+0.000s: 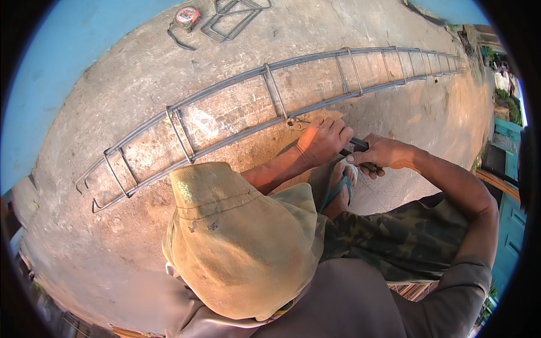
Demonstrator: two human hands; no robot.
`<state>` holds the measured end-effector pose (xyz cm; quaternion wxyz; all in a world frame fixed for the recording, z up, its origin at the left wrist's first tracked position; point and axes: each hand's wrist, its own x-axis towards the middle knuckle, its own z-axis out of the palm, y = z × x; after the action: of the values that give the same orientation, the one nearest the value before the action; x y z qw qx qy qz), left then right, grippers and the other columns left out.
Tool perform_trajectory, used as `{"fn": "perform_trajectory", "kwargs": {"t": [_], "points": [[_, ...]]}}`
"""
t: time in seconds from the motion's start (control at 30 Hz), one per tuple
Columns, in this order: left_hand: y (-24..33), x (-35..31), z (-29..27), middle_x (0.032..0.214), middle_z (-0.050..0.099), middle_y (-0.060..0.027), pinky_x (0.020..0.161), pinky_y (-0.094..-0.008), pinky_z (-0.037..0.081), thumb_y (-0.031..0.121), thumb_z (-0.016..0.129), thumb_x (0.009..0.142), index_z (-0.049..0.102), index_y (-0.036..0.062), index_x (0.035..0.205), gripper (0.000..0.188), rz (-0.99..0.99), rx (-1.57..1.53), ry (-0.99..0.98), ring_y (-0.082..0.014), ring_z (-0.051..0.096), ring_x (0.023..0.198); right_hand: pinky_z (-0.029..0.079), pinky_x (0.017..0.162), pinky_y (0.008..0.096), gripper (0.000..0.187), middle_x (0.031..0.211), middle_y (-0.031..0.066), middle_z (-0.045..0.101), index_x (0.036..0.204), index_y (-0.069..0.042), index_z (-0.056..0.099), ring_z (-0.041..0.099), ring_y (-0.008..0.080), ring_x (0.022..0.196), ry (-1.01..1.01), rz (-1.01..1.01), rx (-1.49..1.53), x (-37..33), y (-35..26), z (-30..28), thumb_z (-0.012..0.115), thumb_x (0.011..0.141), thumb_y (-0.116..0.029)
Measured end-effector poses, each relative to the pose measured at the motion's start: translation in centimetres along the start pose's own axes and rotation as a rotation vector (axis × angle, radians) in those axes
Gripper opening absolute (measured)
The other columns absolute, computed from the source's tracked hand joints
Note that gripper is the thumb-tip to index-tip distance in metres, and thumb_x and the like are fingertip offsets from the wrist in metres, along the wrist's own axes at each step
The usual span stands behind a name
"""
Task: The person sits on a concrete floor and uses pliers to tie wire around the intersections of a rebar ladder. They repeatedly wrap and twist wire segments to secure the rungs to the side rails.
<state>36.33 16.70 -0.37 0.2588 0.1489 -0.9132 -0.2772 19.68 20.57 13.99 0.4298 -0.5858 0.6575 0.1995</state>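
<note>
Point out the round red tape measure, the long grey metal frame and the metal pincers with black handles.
Round red tape measure [186,16], head view: its front.
Long grey metal frame [304,58], head view: upper rail.
Black-handled metal pincers [359,144], head view: one handle.

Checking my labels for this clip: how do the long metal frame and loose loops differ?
The metal frame is long; the loose loops are far shorter. The frame is ladder-shaped; the loops are bent into cornered outlines and overlap one another. Both are grey metal.

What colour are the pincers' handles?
The handles are black, best seen in the head view.
</note>
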Motion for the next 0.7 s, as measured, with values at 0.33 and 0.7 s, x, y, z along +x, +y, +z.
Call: {"fn": "perform_trajectory", "kwargs": {"t": [0.33, 0.7], "points": [[-1.0, 4.6, -4.0, 0.087, 0.067, -0.0201, 0.071, -0.0480, 0.050, 0.012, 0.066, 0.073, 0.060, 0.0015, 0.097, 0.028, -0.221, -0.281, -0.444, -0.0374, 0.066, 0.084, 0.053, 0.074, 0.0437, 0.044, 0.098, 0.0179, 0.064, 0.114, 0.002, 0.055, 0.065, 0.0336, 0.094, 0.349, -0.129, -0.701, 0.1, 0.1, 1.2, 0.068, 0.081, -0.024], [-0.4, 0.7, -0.4, 0.085, 0.064, -0.0140, 0.065, -0.0436, 0.049, 0.016, 0.063, 0.075, 0.058, 0.0024, 0.096, 0.026, 0.007, -0.080, -0.045, -0.0341, 0.064, 0.075, 0.054, 0.070, 0.0439, 0.040, 0.084, 0.0183, 0.065, 0.119, 0.002, 0.051, 0.066, 0.0390, 0.081, -0.335, 0.242, 0.530, 0.0, -1.9, -1.1, 0.067, 0.085, -0.012]]}}
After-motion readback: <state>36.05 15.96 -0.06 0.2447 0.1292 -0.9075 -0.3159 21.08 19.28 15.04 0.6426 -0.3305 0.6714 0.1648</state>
